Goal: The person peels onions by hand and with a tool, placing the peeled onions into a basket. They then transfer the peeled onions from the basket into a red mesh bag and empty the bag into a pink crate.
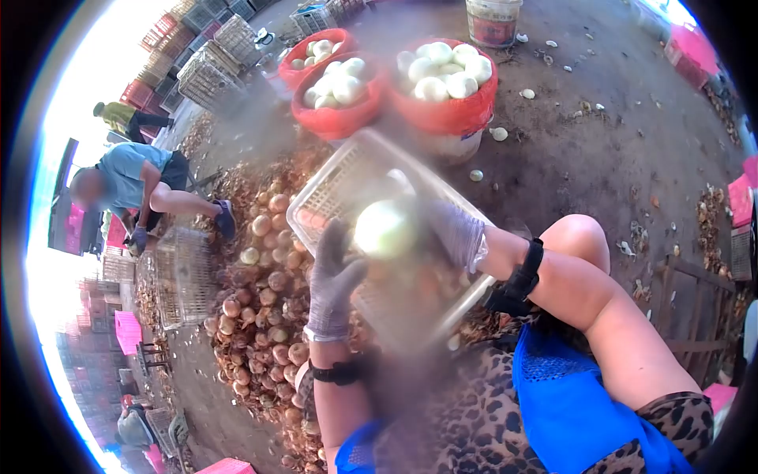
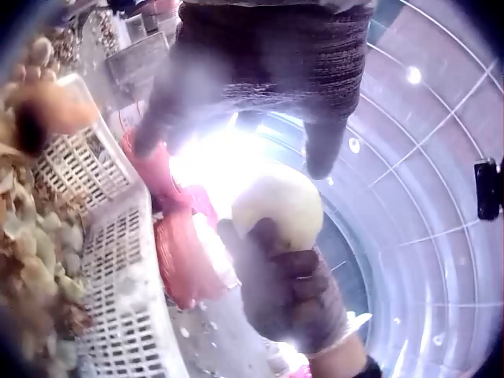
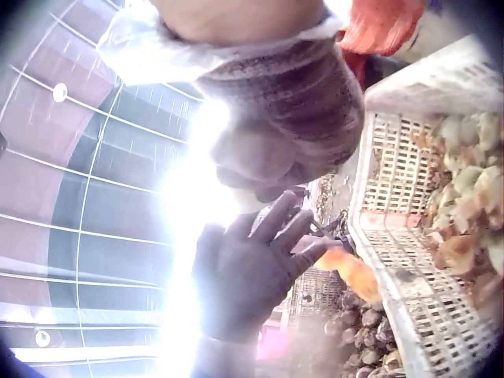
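Onion (image 1: 384,229) within right fingers (image 2: 303,269), near left fingers (image 3: 273,216)

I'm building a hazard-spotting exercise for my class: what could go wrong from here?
The peeled onion might slip from the right hand into the crate, since the left hand isn't gripping it. White onions heaped in the red-lined bucket could roll out.

Strong glare, 2 wrist views; head centre hazy.
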`<action>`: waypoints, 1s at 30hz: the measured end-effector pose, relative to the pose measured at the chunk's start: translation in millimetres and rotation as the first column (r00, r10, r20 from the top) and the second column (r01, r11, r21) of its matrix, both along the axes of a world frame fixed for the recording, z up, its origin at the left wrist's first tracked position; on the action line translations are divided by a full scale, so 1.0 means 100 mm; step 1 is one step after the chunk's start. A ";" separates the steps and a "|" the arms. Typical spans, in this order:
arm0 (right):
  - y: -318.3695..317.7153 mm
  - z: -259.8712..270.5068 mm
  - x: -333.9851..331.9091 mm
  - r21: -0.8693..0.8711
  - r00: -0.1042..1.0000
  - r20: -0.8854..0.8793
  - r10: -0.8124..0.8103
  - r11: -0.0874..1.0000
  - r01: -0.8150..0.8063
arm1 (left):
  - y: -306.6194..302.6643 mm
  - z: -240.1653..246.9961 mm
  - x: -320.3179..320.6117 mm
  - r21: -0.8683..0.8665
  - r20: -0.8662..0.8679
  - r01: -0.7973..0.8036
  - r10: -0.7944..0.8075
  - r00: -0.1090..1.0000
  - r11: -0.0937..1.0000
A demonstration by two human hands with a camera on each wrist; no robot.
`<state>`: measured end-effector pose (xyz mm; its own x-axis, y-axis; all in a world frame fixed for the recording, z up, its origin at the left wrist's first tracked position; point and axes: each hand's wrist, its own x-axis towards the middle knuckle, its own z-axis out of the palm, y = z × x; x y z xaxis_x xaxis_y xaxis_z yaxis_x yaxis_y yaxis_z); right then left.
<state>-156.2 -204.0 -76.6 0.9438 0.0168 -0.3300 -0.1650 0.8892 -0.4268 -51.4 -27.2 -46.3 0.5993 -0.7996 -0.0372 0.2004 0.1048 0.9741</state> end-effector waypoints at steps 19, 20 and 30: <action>0.30 0.23 -0.30 -0.937 0.995 -0.024 0.092 -0.350 0.009 | -0.12 -0.07 -0.23 -0.109 -0.314 -0.003 -0.032 0.949 0.994; 0.30 0.34 -0.30 -0.936 0.986 -0.133 0.101 -0.340 -0.092 | -0.15 -0.05 -0.26 -0.114 -0.281 -0.032 -0.001 0.960 0.993; 0.18 0.79 -0.25 -0.830 0.966 -0.258 -0.027 0.519 -0.207 | -0.14 -0.09 -0.19 0.033 -0.309 -0.032 0.041 0.950 0.999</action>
